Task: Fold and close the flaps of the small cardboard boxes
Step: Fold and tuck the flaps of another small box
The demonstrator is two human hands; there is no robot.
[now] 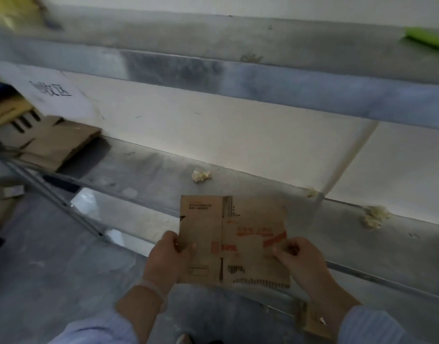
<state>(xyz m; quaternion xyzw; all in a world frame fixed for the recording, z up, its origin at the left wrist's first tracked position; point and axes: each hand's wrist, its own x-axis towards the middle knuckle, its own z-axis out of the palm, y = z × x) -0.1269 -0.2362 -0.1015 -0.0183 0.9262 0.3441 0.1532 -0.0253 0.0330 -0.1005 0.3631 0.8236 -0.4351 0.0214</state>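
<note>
A small flattened cardboard box (238, 234), brown with red and black print, is held up in front of me at the lower middle of the view. My left hand (167, 259) grips its left edge, thumb on the front face. At the box's right edge, near a strip of red tape, my right hand (300, 259) pinches the cardboard. The box's flaps lie flat in the same plane as its panels.
A grey metal shelf (149, 170) runs across behind the box, with crumpled paper wads (200, 175) on it. More flattened cardboard (52, 145) is stacked on its left end. Another piece of cardboard (313, 321) lies low beside my right forearm. A green object (427, 39) sits at the upper right.
</note>
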